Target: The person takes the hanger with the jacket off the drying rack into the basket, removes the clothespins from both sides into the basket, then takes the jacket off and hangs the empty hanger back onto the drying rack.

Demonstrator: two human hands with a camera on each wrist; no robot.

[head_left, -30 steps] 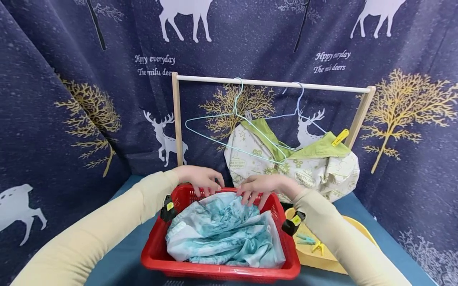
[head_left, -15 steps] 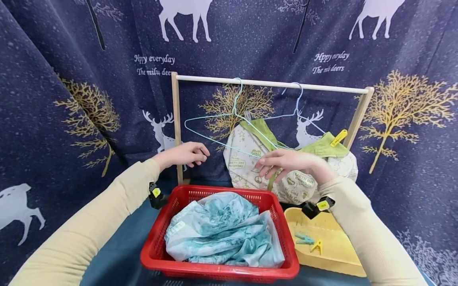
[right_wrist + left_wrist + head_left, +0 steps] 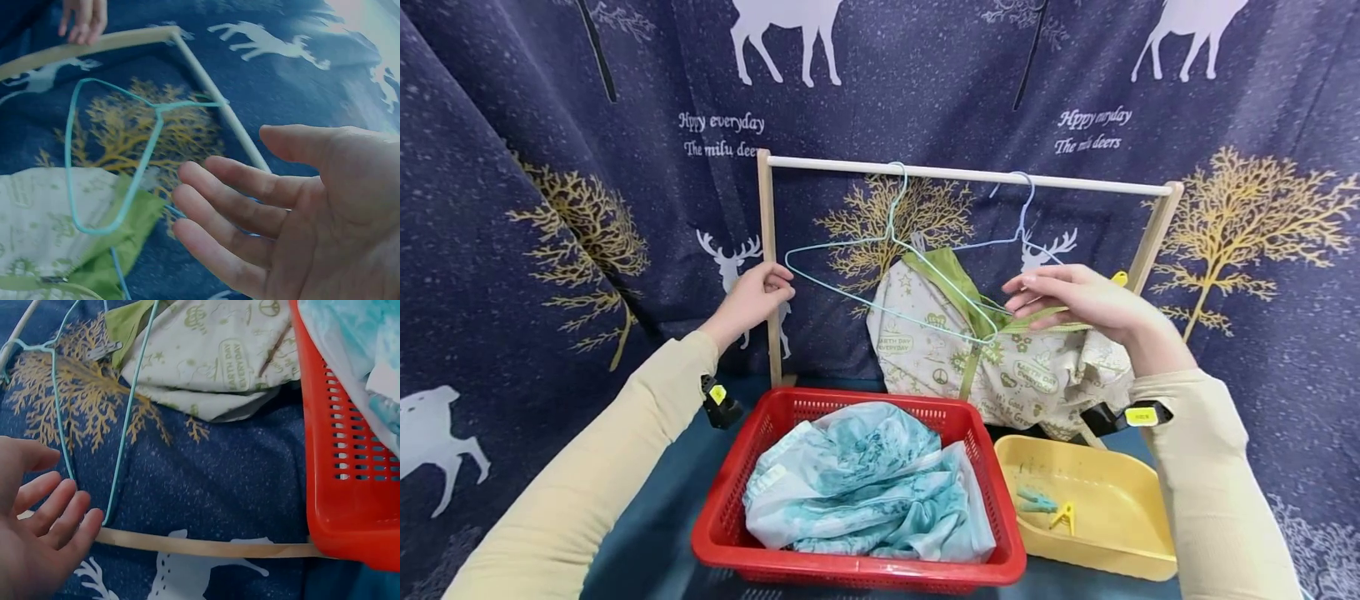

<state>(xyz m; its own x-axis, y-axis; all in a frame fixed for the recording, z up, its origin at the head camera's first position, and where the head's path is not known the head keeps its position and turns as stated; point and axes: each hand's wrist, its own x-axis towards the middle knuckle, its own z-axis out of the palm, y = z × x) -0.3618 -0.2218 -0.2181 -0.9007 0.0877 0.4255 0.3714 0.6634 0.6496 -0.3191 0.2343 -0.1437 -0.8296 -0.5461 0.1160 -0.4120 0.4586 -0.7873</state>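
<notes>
A thin light-teal clothes hanger [image 3: 892, 237] hangs bare by its hook from the rack's white rail. At its left corner is my left hand [image 3: 748, 302], fingers loosely bent with nothing between them; the left wrist view shows those fingers [image 3: 62, 519] overlapping the wire's lower end. My right hand [image 3: 1086, 300] is raised with spread, relaxed fingers beyond the hanger's right corner, holding nothing. Behind it, a white-and-green printed garment [image 3: 917, 358] hangs on a blue hanger [image 3: 1021, 236], partly covered by that hand. Crumpled teal-and-white cloth [image 3: 865, 483] lies in a red basket [image 3: 865, 568].
The rack has a white rail [image 3: 962, 173] and wooden side posts. A yellow tub [image 3: 1112, 500] stands right of the basket with a yellow clothespin [image 3: 1065, 518] and a teal clothespin [image 3: 1037, 500] inside. Another yellow clip [image 3: 1120, 277] shows beside the right hand. A patterned curtain hangs behind.
Both hands have left the cloth in the basket and risen. The left moved up and left to the hanger's corner, the right up and right in front of the garment.
</notes>
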